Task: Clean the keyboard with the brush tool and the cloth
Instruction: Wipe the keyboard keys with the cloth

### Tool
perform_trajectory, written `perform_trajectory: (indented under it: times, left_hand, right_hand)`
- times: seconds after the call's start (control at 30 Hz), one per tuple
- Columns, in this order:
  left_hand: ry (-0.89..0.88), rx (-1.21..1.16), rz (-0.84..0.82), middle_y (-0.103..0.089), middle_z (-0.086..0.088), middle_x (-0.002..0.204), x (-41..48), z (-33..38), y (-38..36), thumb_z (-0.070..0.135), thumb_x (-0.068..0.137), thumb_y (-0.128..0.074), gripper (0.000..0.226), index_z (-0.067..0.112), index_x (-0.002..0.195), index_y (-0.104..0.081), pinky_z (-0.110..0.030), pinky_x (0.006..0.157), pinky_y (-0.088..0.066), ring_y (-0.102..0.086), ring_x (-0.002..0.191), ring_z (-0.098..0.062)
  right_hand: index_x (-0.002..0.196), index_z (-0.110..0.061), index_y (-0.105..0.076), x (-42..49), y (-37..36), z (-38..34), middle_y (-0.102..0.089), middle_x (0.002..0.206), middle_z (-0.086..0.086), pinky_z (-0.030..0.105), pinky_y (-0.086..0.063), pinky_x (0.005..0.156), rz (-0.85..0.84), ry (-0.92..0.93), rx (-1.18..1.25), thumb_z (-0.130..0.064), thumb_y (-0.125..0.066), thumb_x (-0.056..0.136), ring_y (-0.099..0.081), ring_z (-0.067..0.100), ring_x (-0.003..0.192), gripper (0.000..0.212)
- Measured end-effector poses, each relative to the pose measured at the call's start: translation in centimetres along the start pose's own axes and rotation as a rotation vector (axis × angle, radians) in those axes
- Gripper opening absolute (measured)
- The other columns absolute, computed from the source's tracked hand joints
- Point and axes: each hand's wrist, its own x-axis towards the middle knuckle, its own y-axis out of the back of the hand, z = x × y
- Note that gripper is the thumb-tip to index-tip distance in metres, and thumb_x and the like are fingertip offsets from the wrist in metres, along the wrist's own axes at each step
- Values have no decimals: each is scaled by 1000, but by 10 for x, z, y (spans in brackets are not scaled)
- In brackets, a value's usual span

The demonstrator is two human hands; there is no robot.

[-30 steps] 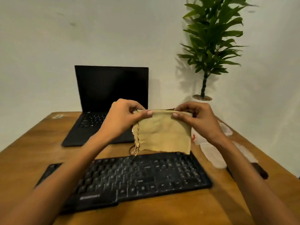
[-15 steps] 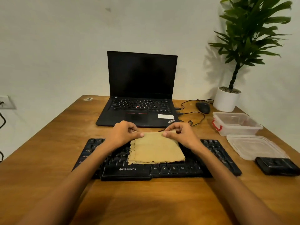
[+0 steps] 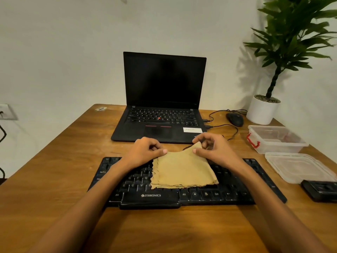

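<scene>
A black Zebronics keyboard point(image 3: 184, 195) lies across the near middle of the wooden table. A folded tan cloth point(image 3: 182, 170) rests on its keys. My left hand point(image 3: 144, 152) pinches the cloth's far left corner with thumb and fingers. My right hand point(image 3: 213, 148) pinches the far right corner and lifts it slightly off the keys. A small black object point(image 3: 321, 190) sits at the right edge of the table; I cannot tell whether it is the brush tool.
An open black laptop point(image 3: 160, 106) stands behind the keyboard, with a wired mouse point(image 3: 235, 119) to its right. A clear plastic box with red clips point(image 3: 275, 138) and its lid point(image 3: 299, 167) lie at the right. A potted plant point(image 3: 263, 110) is in the far right corner.
Both hands brought the cloth down from mid-air onto the keyboard. The view tilted down and shifted. The right hand now raises its corner a little.
</scene>
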Motion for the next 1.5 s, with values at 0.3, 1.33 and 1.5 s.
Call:
perform_trajectory:
  times: [0.3,1.33,1.5]
  left_hand:
    - [-50,-95,-75,-67,-6,82,-2,-13,13,25,91,-56,20,10,95,-69,-33,76,-50,-58,73,-10]
    - [367,-648,42,-63,-7,66,-32,-12,60,1,86,-58,7,4,85,-64,-12,46,-50,-63,48,-8]
    - [278,-507,77,-68,-5,73,-60,-35,81,11,84,-64,8,6,90,-65,-14,58,-53,-65,60,-6]
  right_hand:
    - [98,-14,-57,19,-47,-55,-56,68,0,27,-52,51,-62,-93,34,-20,-70,79,-65,17,49,24]
    - [141,-12,-30,-19,-125,-88,-48,137,6,30,-39,99,6,314,-598,-22,-48,91,-46,21,123,54]
    - [135,-22,-43,-6,-135,-92,-62,120,1,34,-47,80,-22,355,-553,-7,-48,86,-59,22,102,51]
